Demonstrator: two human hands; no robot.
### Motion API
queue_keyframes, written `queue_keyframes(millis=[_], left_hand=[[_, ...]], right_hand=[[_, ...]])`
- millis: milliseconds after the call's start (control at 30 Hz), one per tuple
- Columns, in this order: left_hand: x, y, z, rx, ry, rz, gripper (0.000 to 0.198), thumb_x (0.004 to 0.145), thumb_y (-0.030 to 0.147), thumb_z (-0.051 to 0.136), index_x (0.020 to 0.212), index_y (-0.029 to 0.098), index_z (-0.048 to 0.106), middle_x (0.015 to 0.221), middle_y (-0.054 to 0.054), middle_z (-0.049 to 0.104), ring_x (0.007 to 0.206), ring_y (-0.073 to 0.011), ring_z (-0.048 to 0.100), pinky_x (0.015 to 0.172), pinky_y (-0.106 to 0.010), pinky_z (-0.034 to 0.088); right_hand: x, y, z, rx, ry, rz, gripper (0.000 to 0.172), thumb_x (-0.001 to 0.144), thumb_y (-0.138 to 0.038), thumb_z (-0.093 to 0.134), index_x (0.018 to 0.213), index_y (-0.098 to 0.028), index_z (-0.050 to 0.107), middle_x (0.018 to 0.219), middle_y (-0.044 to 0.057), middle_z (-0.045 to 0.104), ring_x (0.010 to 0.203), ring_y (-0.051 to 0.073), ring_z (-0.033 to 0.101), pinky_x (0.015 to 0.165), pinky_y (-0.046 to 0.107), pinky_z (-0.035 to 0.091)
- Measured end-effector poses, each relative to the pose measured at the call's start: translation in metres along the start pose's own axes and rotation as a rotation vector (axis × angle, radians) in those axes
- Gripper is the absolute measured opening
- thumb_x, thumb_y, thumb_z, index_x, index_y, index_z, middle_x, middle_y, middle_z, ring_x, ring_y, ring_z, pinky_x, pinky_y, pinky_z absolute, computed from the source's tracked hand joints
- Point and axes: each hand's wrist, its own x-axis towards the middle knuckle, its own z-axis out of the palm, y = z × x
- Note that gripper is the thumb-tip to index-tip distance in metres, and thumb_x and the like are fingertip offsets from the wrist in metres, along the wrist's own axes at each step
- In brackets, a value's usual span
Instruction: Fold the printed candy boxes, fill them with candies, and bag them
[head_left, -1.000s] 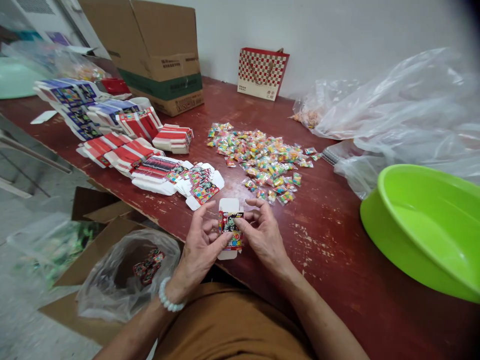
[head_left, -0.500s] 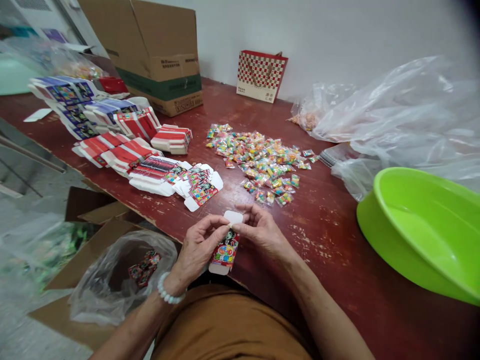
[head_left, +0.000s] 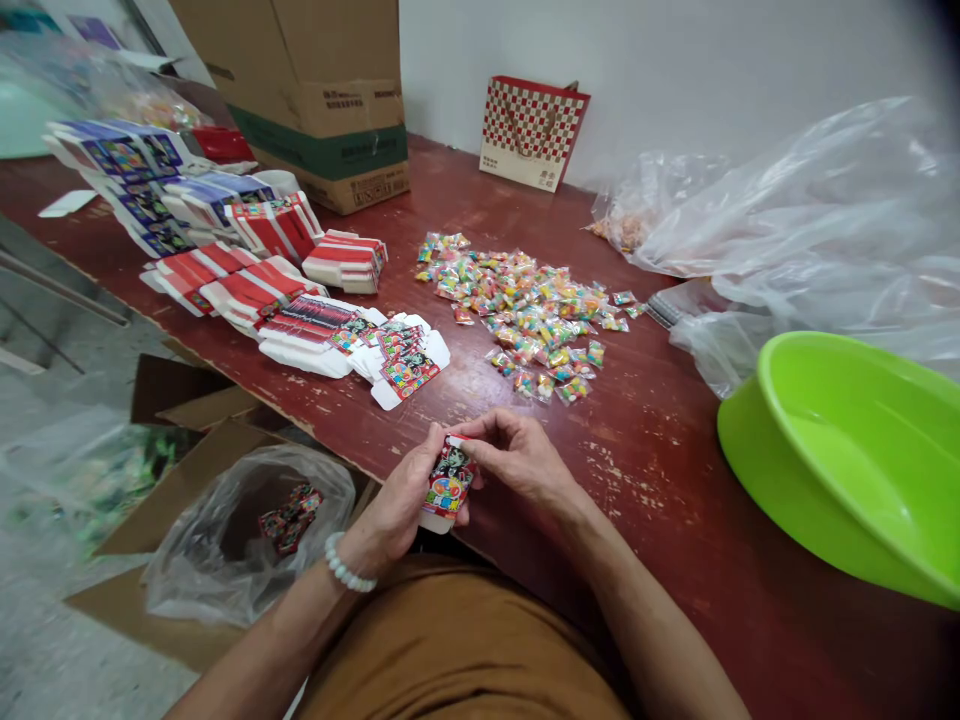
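Lime-green plastic basin point(head_left: 772, 460), right side of the red-brown counter point(head_left: 667, 410), paint worn in patches. Beyond it, rumpled clear plastic sheeting point(head_left: 825, 215); bag of orange pieces point(head_left: 626, 222) just left of this. Far side: checkered paper gift bag point(head_left: 532, 135) upright by the white wall point(head_left: 675, 70). Far left: tall cardboard box point(head_left: 330, 110), green band. Floor, left: clear bag point(head_left: 86, 470), green contents, blurred.
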Motion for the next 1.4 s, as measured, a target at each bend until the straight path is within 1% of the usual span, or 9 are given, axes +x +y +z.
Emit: queue_keyframes(millis=[167, 367, 600, 667, 767, 867, 1033, 1233, 1400], left_hand=[[0.004, 0.001, -0.005, 0.125, 0.020, 0.094, 0.067, 0.090, 0.071, 0.048, 0.120, 0.015, 0.069, 0.074, -0.007, 0.073, 0.045, -0.0124, 0.061, 0.044, -0.021, 0.047], [0.004, 0.004, -0.010, 0.144, 0.029, 0.150, 0.065, 0.090, 0.064, 0.055, 0.133, 0.016, 0.064, 0.076, -0.006, 0.072, 0.052, -0.0131, 0.061, 0.046, -0.022, 0.049], [0.003, -0.003, -0.005, -0.133, -0.004, 0.054, 0.055, 0.092, 0.058, 0.057, 0.136, 0.025, 0.058, 0.081, -0.002, 0.071, 0.050, -0.0128, 0.061, 0.047, -0.024, 0.050], [-0.003, -0.006, -0.002, -0.215, -0.019, 0.024, 0.049, 0.091, 0.051, 0.063, 0.133, 0.027, 0.057, 0.088, -0.003, 0.072, 0.056, -0.0141, 0.064, 0.054, -0.026, 0.054], [-0.016, -0.010, 0.002, -0.261, -0.050, -0.015, 0.045, 0.088, 0.044, 0.071, 0.126, 0.026, 0.057, 0.099, -0.007, 0.073, 0.074, -0.0196, 0.070, 0.067, -0.032, 0.057], [-0.028, -0.014, -0.003, -0.191, -0.083, -0.065, 0.042, 0.082, 0.040, 0.078, 0.116, 0.022, 0.061, 0.111, -0.011, 0.072, 0.086, -0.0205, 0.068, 0.074, -0.032, 0.056], [-0.036, -0.012, -0.047, 0.109, -0.205, -0.136, 0.038, 0.072, 0.036, 0.085, 0.097, 0.021, 0.061, 0.093, -0.002, 0.069, 0.080, -0.0164, 0.062, 0.072, -0.027, 0.050], [-0.042, 0.008, -0.104, 0.733, -0.395, -0.266, 0.041, 0.075, 0.044, 0.078, 0.107, 0.022, 0.067, 0.093, -0.002, 0.066, 0.083, -0.0190, 0.060, 0.070, -0.026, 0.048], [-0.045, 0.014, -0.089, 0.433, -0.387, -0.264, 0.031, 0.081, 0.041, 0.071, 0.102, 0.021, 0.059, 0.092, -0.002, 0.066, 0.078, -0.0162, 0.061, 0.066, -0.025, 0.047]], right_hand=[[0.009, -0.006, 0.006, 0.149, 0.027, 0.099, 0.027, 0.077, -0.042, 0.078, 0.084, -0.017, 0.072, 0.067, 0.001, 0.071, 0.045, 0.012, 0.059, 0.043, 0.023, 0.046], [0.008, -0.005, 0.006, 0.036, 0.035, -0.061, 0.021, 0.081, -0.040, 0.074, 0.076, -0.020, 0.068, 0.091, 0.005, 0.075, 0.053, 0.012, 0.059, 0.050, 0.027, 0.050], [-0.007, -0.011, 0.006, -0.418, -0.033, -0.375, 0.013, 0.095, -0.026, 0.060, 0.101, -0.025, 0.071, 0.110, 0.006, 0.068, 0.102, 0.020, 0.063, 0.094, 0.039, 0.050], [-0.005, -0.009, -0.001, -0.509, -0.036, -0.391, 0.016, 0.095, -0.026, 0.058, 0.103, -0.026, 0.072, 0.110, 0.007, 0.066, 0.104, 0.020, 0.062, 0.094, 0.037, 0.050], [0.009, -0.002, -0.027, -0.620, 0.112, -0.348, 0.020, 0.097, -0.031, 0.056, 0.100, -0.023, 0.074, 0.102, 0.007, 0.065, 0.096, 0.020, 0.062, 0.086, 0.034, 0.051], [0.031, 0.005, -0.060, -0.932, 0.469, -0.163, 0.026, 0.095, -0.032, 0.058, 0.111, -0.018, 0.073, 0.102, 0.011, 0.064, 0.093, 0.024, 0.061, 0.084, 0.037, 0.049], [0.060, 0.009, -0.083, -1.344, 0.450, 0.075, 0.035, 0.092, -0.042, 0.064, 0.119, -0.021, 0.072, 0.116, 0.016, 0.062, 0.110, 0.032, 0.057, 0.089, 0.040, 0.046], [0.065, 0.007, -0.083, -1.074, 0.462, 0.066, 0.013, 0.081, -0.033, 0.073, 0.088, -0.022, 0.073, 0.092, 0.006, 0.071, 0.090, 0.024, 0.064, 0.077, 0.033, 0.045], [0.039, -0.005, -0.056, -0.546, 0.481, -0.047, 0.016, 0.079, -0.035, 0.073, 0.080, -0.019, 0.067, 0.074, 0.002, 0.071, 0.067, 0.017, 0.063, 0.066, 0.029, 0.047]])
